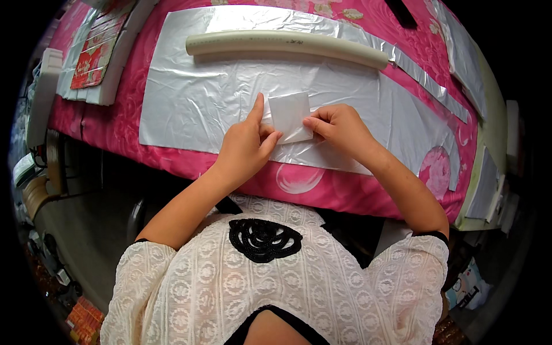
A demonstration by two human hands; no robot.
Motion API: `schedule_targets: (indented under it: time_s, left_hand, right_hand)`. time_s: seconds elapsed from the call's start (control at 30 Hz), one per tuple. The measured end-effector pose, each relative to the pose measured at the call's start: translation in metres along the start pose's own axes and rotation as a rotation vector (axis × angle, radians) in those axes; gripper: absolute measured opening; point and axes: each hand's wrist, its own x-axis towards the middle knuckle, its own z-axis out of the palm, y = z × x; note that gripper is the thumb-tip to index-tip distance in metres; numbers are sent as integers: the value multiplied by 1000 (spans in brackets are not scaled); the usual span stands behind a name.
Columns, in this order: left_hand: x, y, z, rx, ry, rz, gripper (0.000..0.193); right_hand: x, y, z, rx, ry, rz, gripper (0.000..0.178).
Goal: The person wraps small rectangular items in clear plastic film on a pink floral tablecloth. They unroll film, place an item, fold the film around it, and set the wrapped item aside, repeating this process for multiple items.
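Observation:
A small square of thin, whitish, translucent sheet (289,117) is held upright between my hands above a silver sheet. My right hand (342,126) pinches its right edge between thumb and forefinger. On the other side, my left hand (248,138) is at the lower left edge, with the thumb over the edge, the forefinger pointing away and the other fingers curled. The wide, creased silver sheet (184,109) lies beneath both hands. Beyond them, a long cream plastic pipe (282,46) rests across the silver sheet.
Pink flowered cloth (121,129) covers the table. White foam pieces and a red printed packet (98,54) are at the far left. A narrow silver strip (431,83) extends right of the pipe. A dark bar (401,12) lies at the far edge, with more silver sheets (460,54) at right.

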Motion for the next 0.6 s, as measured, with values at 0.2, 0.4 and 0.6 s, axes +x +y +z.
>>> schedule_targets:
  time_s: [0.2, 0.4, 0.6]
  left_hand:
    - [10, 9, -6, -24, -9, -114, 74]
    - [3, 5, -9, 7, 120, 108, 70]
    - [11, 1, 16, 476, 81, 588, 57]
  right_hand:
    - [16, -10, -6, 11, -117, 145, 29]
    - [17, -13, -6, 42, -120, 196, 30]
    - [21, -7, -6, 30, -147, 168, 30]
